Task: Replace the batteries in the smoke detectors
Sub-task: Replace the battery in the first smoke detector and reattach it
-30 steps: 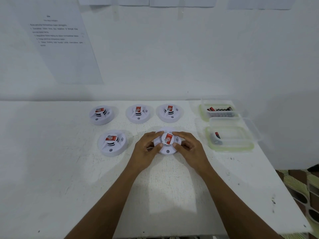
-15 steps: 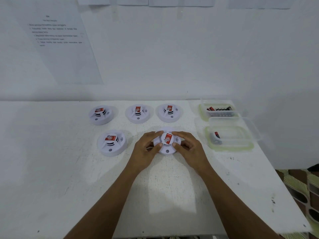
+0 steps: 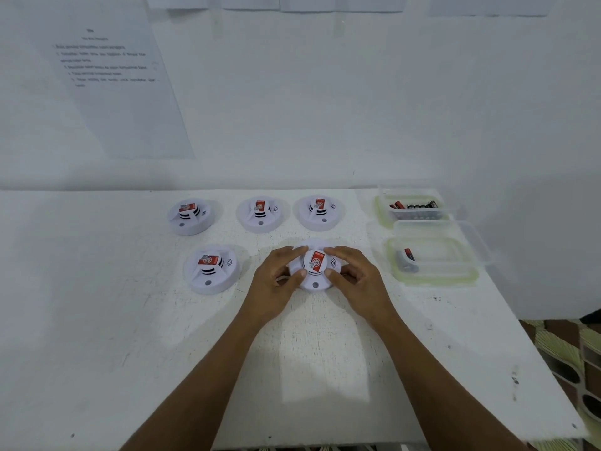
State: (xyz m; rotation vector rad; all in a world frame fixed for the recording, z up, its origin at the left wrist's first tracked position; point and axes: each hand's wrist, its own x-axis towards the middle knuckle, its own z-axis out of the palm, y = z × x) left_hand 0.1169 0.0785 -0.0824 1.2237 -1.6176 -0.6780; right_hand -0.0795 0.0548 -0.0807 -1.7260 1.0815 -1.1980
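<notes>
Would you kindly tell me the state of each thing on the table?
Front-right detector: closed, gripped by both hands.
Left hand: grips its left side.
Right hand: grips its right side.
Front-left detector: closed, untouched.
Three back detectors: closed, untouched.
Far container: open, many batteries.
Near container: open, few batteries.

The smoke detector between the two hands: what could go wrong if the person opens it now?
1. The left hand and the right hand grip the smoke detector from both sides; if twisted hard, it may slip on the table.
2. A slipping right hand could hit the clear container close beside it and scatter the batteries inside.
</notes>
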